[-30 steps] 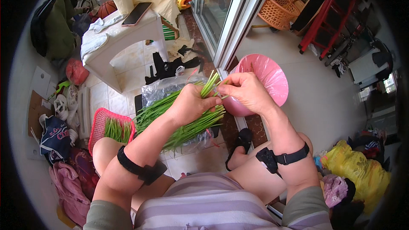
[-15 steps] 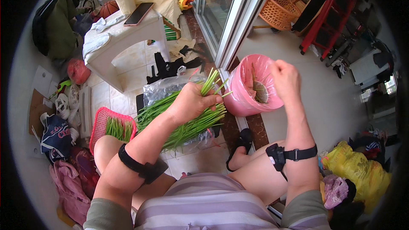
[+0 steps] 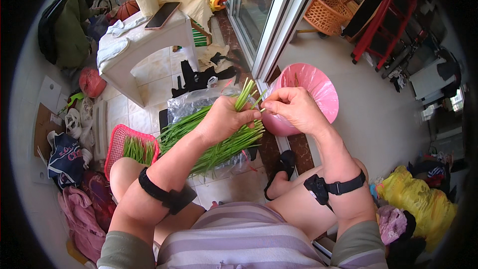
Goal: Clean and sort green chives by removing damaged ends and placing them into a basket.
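Observation:
My left hand (image 3: 225,118) grips a thick bunch of long green chive stalks (image 3: 209,139) over my lap, their cut ends pointing up and right. My right hand (image 3: 291,108) pinches the end of one stalk at the top of the bunch, fingertips next to my left hand's fingers. Just behind my right hand stands a pink plastic bin lined with a pink bag (image 3: 318,87). Under the bunch lies a clear plastic bag (image 3: 196,100) on the tiled floor.
A red mesh basket (image 3: 118,142) holding more green stalks sits at my left knee. A white table (image 3: 144,40) with a phone stands behind. Sliding door frame (image 3: 271,35) runs beside the bin. Clothes and bags pile at the left; a yellow bag (image 3: 420,199) lies at the right.
My right hand was at the pink bin half a second ago and has come back to the stalk ends beside my left hand. The bunch has stayed in place.

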`<state>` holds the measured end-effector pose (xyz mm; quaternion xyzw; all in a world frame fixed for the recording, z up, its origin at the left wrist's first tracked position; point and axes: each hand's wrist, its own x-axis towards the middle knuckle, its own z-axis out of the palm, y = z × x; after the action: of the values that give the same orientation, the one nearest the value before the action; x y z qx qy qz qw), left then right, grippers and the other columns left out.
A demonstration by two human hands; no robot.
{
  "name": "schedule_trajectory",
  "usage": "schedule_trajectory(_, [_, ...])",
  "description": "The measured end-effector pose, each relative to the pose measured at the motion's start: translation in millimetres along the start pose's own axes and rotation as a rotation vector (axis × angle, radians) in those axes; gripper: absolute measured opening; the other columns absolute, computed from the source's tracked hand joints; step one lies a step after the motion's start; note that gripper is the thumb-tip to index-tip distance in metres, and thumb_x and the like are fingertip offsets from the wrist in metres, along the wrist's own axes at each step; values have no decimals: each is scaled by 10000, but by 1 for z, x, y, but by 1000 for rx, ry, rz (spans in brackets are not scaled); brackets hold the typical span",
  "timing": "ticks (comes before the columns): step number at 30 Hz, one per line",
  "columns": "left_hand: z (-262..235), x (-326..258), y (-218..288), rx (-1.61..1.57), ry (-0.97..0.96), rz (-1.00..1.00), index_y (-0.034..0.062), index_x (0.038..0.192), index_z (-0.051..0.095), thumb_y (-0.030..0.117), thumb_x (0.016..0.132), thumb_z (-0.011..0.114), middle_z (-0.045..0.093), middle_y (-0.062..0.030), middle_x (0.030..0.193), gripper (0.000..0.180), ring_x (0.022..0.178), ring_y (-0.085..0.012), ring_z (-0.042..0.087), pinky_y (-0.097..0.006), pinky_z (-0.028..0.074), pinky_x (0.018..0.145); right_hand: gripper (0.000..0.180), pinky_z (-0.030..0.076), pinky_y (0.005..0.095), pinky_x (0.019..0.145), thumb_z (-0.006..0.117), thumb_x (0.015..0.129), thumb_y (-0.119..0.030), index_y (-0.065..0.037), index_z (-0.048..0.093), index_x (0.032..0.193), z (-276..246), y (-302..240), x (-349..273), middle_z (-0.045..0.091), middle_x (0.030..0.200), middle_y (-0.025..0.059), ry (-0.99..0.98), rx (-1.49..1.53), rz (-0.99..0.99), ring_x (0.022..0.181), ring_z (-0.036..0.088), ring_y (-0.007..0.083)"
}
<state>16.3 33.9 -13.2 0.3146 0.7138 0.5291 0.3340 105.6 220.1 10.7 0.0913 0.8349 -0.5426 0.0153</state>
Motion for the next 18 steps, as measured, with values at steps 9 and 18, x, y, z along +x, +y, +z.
schedule_trajectory(9, [-4, -3, 2, -234, -75, -124, 30, 794, 673, 249, 886, 629, 579, 12, 632, 242, 529, -60, 446, -240, 365, 477, 191, 470, 236, 668, 630, 869, -153, 32, 666, 893, 7, -9, 8, 645, 775, 26, 79, -46, -6, 724, 578, 83])
schedule_trajectory(18, [-7, -7, 7, -209, -104, -166, 60, 921, 689, 273, 898, 621, 577, 41, 676, 225, 476, -25, 375, -195, 266, 431, 187, 454, 211, 635, 629, 876, -137, 24, 655, 968, 15, -12, 4, 621, 769, -1, -53, 424, 1, 689, 551, 64])
